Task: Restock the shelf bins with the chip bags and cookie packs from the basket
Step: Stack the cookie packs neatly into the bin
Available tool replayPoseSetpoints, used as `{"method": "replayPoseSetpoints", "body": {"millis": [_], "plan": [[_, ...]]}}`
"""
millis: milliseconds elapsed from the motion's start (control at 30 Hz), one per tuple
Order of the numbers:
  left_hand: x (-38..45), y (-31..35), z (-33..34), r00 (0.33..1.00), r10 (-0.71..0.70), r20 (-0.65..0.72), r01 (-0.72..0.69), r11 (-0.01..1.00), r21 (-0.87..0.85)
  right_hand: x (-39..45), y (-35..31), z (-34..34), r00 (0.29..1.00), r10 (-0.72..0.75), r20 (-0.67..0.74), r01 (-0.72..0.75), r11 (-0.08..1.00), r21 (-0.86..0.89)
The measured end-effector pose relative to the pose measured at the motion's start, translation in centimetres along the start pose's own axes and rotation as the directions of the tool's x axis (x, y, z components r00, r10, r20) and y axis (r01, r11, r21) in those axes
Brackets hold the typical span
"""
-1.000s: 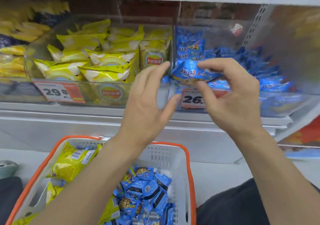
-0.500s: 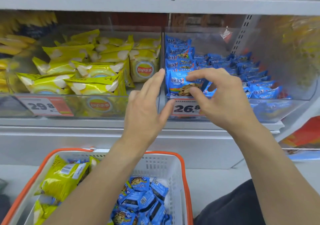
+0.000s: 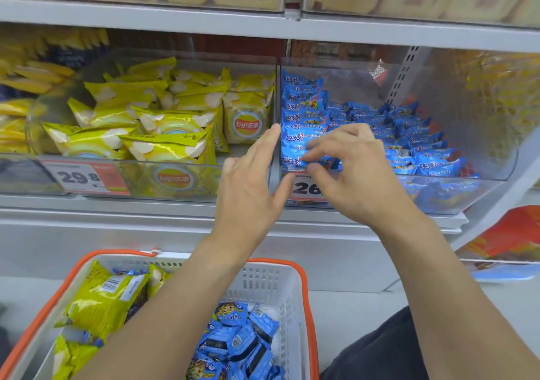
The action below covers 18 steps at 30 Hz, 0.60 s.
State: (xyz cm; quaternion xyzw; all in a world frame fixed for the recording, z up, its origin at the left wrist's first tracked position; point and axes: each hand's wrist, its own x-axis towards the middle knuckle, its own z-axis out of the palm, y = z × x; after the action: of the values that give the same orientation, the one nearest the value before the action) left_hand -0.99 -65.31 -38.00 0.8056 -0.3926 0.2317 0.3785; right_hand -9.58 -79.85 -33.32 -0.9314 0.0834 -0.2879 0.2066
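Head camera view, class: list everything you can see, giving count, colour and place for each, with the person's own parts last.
Clear plastic chip bin: one, left shelf, many yellow chip bags.
Clear plastic cookie bin: one, right, many blue cookie packs.
Price labels: two, white-red, bin fronts.
Orange-rimmed white basket: one, below, holding both.
Left hand: open, at bin divider.
Right hand: pinching a front blue cookie pack.
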Motion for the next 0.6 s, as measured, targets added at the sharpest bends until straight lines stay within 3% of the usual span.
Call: {"method": "replayPoseSetpoints", "body": {"millis": [67, 233, 433, 533, 600], "plan": [[0.0, 0.1, 0.0, 1.0, -0.002, 0.006, 0.002, 1.0, -0.002, -0.2, 0.3, 0.1, 1.0, 0.019, -0.018, -0.02, 1.0, -0.019], [-0.2, -0.2, -0.1, 1.0, 0.019, 0.019, -0.019, 1.0, -0.003, -0.5, 1.4, 0.8, 0.997, 0.068, -0.047, -0.06, 0.986, 0.158], [-0.2, -0.5, 0.0, 0.998, 0.022, 0.055, -0.021, 1.0, -0.015, -0.2, 1.1, 1.4, 0.997, 0.043, -0.069, -0.032, 0.988, 0.154], [-0.4, -0.7, -0.6, 0.997, 0.03, 0.076, -0.022, 0.994, -0.106, -1.2, 0.1, 2.1, 0.964, 0.045, -0.263, -0.029, 0.998, 0.064], [-1.1, -0.7, -1.7, 1.0, 0.013, -0.009, -0.014, 0.984, -0.176, -2.0, -1.4, 2.4, 0.885, 0.003, -0.466, 0.059, 0.991, 0.119]]}}
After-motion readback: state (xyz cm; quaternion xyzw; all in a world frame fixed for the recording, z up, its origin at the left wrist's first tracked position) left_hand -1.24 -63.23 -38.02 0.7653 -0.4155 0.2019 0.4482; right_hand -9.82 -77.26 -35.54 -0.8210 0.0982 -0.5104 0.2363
